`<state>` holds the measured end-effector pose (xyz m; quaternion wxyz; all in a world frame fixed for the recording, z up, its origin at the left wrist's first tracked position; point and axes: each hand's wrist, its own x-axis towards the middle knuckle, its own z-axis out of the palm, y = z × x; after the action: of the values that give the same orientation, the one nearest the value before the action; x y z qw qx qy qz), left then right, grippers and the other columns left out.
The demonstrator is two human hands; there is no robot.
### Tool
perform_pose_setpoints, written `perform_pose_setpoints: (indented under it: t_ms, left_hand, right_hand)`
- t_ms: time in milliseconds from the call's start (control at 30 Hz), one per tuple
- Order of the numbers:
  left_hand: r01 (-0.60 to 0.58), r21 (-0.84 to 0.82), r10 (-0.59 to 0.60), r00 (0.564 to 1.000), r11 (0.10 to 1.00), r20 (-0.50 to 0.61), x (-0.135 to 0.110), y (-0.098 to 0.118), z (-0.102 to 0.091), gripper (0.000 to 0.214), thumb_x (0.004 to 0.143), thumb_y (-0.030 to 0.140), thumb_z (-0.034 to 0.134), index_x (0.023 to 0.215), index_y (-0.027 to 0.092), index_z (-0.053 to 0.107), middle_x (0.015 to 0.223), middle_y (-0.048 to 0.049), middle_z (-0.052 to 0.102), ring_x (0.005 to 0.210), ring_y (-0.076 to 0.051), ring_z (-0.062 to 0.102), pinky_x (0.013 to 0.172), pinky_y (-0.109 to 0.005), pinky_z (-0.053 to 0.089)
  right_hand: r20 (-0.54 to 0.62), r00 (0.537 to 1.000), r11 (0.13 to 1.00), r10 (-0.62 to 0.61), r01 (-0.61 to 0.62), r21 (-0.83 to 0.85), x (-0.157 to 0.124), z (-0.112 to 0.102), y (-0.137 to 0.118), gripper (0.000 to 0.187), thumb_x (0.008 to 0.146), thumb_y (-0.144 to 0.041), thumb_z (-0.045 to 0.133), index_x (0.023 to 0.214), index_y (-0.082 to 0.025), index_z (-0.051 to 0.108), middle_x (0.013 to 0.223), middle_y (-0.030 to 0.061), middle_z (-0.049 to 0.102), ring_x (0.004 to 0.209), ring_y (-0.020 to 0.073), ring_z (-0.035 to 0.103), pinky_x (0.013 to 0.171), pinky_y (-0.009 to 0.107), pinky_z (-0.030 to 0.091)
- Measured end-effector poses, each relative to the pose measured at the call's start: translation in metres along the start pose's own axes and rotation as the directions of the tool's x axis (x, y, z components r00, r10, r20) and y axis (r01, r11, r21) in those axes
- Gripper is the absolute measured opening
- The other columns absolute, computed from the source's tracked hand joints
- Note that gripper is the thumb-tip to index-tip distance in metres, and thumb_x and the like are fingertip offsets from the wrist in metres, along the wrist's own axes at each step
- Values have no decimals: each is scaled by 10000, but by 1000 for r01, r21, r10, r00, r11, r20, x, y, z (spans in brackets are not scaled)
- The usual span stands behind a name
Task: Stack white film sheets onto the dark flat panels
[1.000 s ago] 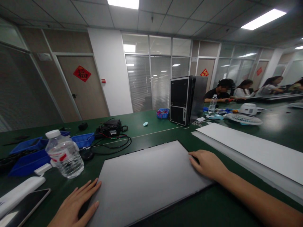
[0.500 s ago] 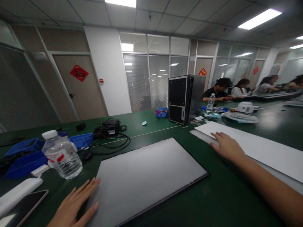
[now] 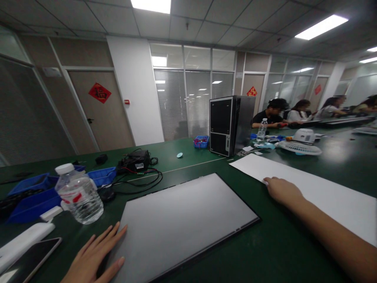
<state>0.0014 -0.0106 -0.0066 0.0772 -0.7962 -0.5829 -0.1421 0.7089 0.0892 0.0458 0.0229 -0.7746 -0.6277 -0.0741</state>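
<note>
A large grey flat panel with a thin black rim lies on the green table in front of me. My left hand rests flat on the panel's near left corner, fingers spread, holding nothing. My right hand reaches right of the panel to a long white sheet. Its fingers curl over the sheet's near edge, close to the sheet's left end.
A water bottle, blue trays and a phone sit at the left. A black box with tangled cables lies behind the panel. A computer tower and a white fan stand farther back. Several people sit at the far right.
My right hand left the panel's right corner and moved right onto the white sheet. The sheet's left end has shifted toward the panel and hides the layer under it. My left hand stayed put.
</note>
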Motion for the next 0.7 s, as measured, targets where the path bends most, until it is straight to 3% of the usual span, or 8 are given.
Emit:
perform_pose_setpoints:
  t_ms: [167,333,500,567,600,700]
  left_hand:
    - [2,12,-2,1000,1000,16,0,-1,0,624,941,556,562,1528,456,378,1610,8,425,1482,-302,422,1199,-638,341]
    - [8,-1,-8,1000,1000,5,0,1,-3,633,924,563,584,1518,452,398,1606,1,428,1472,-314,433,1193,-640,345]
    - [16,-1,-16,1000,1000,5,0,0,0,622,926,557,580,1515,447,411,1603,-2,437,1471,-311,438,1192,-626,355]
    - [17,10,-18,1000,1000,10,0,-2,2,623,931,572,559,1521,449,402,1610,1,429,1475,-307,433,1197,-628,347]
    - [16,12,-16,1000,1000,15,0,-2,2,619,935,576,548,1523,451,397,1614,5,423,1478,-303,428,1201,-628,341]
    - [25,8,-25,999,1000,23,-1,-2,2,611,943,577,535,1525,453,396,1619,15,415,1484,-294,420,1209,-624,332]
  right_hand:
    - [-29,998,999,-51,51,-17,-7,-12,-19,464,944,-145,375,1291,-175,682,1169,196,732,1045,329,708,818,428,523]
    - [-99,990,995,-95,92,-36,-20,-33,-43,373,952,-215,412,1160,-166,719,1041,199,753,920,353,721,715,417,500]
    - [-174,944,960,-281,280,-27,-46,-56,-80,284,995,-296,423,1029,-214,693,1020,111,753,891,285,704,727,366,475]
    - [-224,870,895,-438,447,-13,-58,-60,-97,288,1021,-291,403,1051,-225,681,1036,91,746,922,261,690,775,363,470]
    - [-260,804,834,-535,552,-10,-64,-60,-105,290,1032,-284,396,1057,-225,679,1022,88,743,918,251,684,789,365,465]
    - [-342,527,567,-778,824,-19,-82,-58,-130,292,1049,-273,398,1005,-215,680,905,74,726,821,220,656,758,366,446]
